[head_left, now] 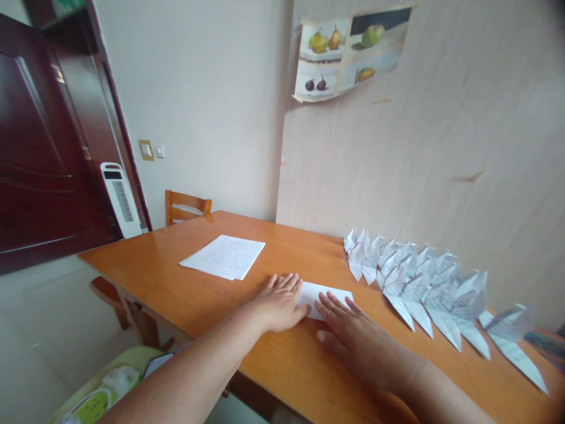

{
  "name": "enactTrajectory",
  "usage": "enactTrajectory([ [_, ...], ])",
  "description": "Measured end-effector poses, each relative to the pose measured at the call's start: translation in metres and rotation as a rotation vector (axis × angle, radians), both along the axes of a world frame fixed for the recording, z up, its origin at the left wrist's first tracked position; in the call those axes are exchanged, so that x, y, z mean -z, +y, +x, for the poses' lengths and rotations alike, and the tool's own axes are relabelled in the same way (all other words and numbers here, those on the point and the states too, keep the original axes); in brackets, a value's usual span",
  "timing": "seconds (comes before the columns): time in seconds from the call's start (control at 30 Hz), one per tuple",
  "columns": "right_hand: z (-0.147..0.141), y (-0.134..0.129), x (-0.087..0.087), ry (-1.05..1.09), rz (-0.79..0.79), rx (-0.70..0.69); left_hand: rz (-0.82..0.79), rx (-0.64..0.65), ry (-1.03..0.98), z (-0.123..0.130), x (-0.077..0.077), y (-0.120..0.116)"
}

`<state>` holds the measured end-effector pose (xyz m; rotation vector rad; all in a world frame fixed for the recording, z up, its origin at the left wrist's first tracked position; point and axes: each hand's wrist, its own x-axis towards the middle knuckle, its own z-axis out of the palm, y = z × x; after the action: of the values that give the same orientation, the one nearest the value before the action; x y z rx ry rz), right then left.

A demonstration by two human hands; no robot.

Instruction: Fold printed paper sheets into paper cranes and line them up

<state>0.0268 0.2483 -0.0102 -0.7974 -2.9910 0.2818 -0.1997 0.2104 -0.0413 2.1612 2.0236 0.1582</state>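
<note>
A folded sheet of white paper (312, 292) lies flat on the wooden table (291, 244). My left hand (283, 305) rests on the paper's left end, palm down with the fingers stretched out. Over its right part lies my right hand (346, 324), also flat, fingers extended. Both hands cover portions of the paper, so its full outline is hidden. Beyond my left hand sits a small stack of printed sheets (227, 256). To the right of my right hand stand several folded paper pieces (412, 277) with upright pointed tips, set in rows.
A wooden chair (188, 206) stands behind the table's far left corner. At lower left, a green stool (128, 356) holds a plastic bag and a dark flat object. A white tower appliance (121, 200) is beside the dark red door (48, 159). Fruit pictures (348, 56) hang on the wall.
</note>
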Motion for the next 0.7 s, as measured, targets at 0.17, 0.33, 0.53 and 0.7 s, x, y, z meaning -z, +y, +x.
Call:
enactTrajectory([
  [0.17,-0.008,-0.022,-0.006,-0.072,-0.075,-0.037,0.016,0.003,0.002,-0.001,0.002,0.001],
  [0.33,-0.005,-0.021,-0.012,-0.088,-0.056,-0.015,0.033,0.008,0.014,0.000,0.003,0.000],
  [0.53,0.014,-0.009,-0.025,-0.110,-0.010,0.060,0.022,0.008,0.025,0.000,-0.002,-0.002],
  [0.7,0.027,-0.001,-0.034,-0.145,0.025,0.145,0.004,-0.005,0.037,0.001,-0.004,-0.002],
])
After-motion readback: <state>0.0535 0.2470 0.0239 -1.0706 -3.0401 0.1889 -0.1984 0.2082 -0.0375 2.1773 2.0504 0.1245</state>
